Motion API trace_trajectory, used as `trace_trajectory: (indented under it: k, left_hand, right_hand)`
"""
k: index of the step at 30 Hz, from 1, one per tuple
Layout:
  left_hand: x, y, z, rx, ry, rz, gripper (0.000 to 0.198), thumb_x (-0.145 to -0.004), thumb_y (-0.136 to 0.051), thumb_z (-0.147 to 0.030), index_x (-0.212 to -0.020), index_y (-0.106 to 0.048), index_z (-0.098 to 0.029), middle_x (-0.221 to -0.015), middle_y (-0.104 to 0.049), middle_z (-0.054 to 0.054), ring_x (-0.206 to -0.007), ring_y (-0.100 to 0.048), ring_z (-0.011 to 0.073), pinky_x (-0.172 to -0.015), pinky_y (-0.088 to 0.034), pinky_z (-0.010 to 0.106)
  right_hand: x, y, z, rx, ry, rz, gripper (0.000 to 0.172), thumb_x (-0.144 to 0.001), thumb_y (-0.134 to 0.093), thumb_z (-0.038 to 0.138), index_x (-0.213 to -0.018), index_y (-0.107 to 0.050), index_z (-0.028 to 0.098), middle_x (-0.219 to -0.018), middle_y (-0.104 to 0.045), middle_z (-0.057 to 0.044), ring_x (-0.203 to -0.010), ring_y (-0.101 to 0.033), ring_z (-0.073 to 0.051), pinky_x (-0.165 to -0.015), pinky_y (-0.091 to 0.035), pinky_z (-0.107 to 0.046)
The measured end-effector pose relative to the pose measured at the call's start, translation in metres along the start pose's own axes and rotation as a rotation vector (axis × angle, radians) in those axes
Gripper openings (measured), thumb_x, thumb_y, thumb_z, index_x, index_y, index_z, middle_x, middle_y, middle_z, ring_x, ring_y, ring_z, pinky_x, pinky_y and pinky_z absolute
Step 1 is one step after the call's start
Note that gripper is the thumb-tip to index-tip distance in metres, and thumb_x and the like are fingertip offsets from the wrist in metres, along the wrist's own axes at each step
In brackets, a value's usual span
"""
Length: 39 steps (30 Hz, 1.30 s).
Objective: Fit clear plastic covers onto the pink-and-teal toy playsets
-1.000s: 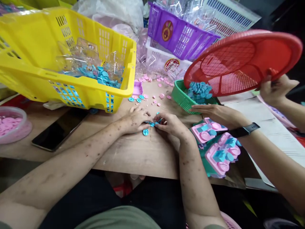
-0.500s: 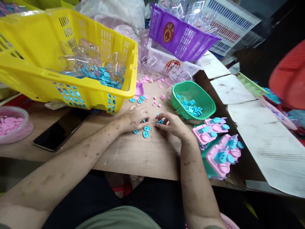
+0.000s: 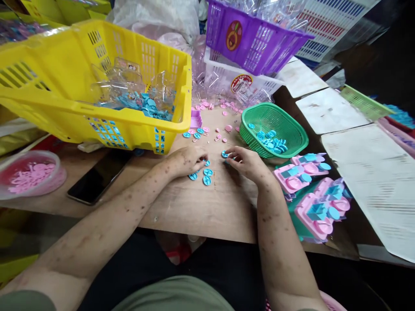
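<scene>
My left hand rests low over the wooden table, fingers curled and closed at a small blue plastic disc. Just below it lie several more round blue pieces with raised cross-shaped ribs. Across a short gap, my right hand has its thumb and fingers bent around another blue disc, which shows at the fingertips. Part of a further blue piece is hidden under those fingers. Beyond the hands are a few blue discs and small pink pieces.
A yellow basket with blue parts and clear packaging stands left. To the right are a green basket of blue pieces and pink-and-blue toy assemblies. A phone lies beside a tub of pink parts. Purple basket behind.
The view has shifted, so the table and baskets sit further right in the picture. My right fingertips now show a blue disc at their tips; both hands stay low over the table.
</scene>
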<state>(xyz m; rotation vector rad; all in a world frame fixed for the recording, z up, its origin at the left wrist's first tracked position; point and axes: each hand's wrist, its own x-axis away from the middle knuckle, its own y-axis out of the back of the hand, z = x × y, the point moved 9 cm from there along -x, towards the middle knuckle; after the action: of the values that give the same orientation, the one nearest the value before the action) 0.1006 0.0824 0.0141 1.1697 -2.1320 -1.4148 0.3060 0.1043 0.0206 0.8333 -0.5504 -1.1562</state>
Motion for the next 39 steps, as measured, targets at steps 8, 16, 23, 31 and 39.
trace_trajectory:
  k: [8,16,23,31,39]
  left_hand:
    - [0.002,0.003,0.0,-0.068,-0.021,-0.009,0.017,-0.107,-0.067,-0.019,-0.114,-0.082,-0.019,-0.112,-0.082,0.01,-0.112,-0.078,0.0284,-0.098,-0.061,0.038]
    - [0.003,0.008,0.002,-0.056,-0.019,-0.047,0.018,-0.109,-0.067,-0.029,-0.12,-0.08,-0.021,-0.121,-0.082,0.011,-0.122,-0.078,0.0311,-0.107,-0.064,0.044]
    - [0.009,0.013,0.017,-0.019,0.147,-0.065,0.023,-0.11,-0.052,-0.019,-0.121,-0.072,-0.022,-0.122,-0.084,0.011,-0.116,-0.081,0.03,-0.099,-0.065,0.044]
    - [0.014,0.042,0.0,0.05,0.132,-0.319,0.017,-0.11,-0.049,-0.021,-0.118,-0.064,-0.025,-0.11,-0.08,0.008,-0.103,-0.078,0.0276,-0.092,-0.06,0.04]
    - [0.015,0.051,-0.026,0.067,0.063,-0.318,0.023,-0.115,-0.052,-0.036,-0.117,-0.069,-0.021,-0.103,-0.078,0.008,-0.093,-0.073,0.025,-0.084,-0.053,0.035]
  right_hand:
    - [0.002,-0.011,0.007,-0.074,0.003,0.101,0.021,-0.104,-0.073,0.026,-0.121,-0.085,0.023,-0.103,-0.085,-0.005,-0.08,-0.076,-0.02,-0.082,-0.061,-0.034]
    - [-0.004,0.002,0.011,0.03,0.047,-0.086,0.02,-0.102,-0.077,0.027,-0.118,-0.085,0.021,-0.116,-0.079,-0.01,-0.08,-0.073,-0.02,-0.085,-0.063,-0.037]
    - [-0.003,-0.014,0.009,0.052,0.033,0.069,0.036,-0.101,-0.081,0.024,-0.138,-0.082,0.022,-0.121,-0.082,-0.012,-0.087,-0.075,-0.023,-0.093,-0.065,-0.041]
    - [0.005,-0.023,0.038,0.167,0.193,-0.026,0.086,-0.098,-0.089,0.065,-0.172,-0.061,0.033,-0.179,-0.051,-0.021,-0.165,-0.047,-0.049,-0.132,-0.043,-0.074]
    - [0.006,-0.096,0.042,0.267,0.138,0.218,0.096,-0.109,-0.071,0.074,-0.188,-0.035,0.033,-0.199,-0.007,-0.017,-0.184,-0.002,-0.048,-0.143,-0.011,-0.081]
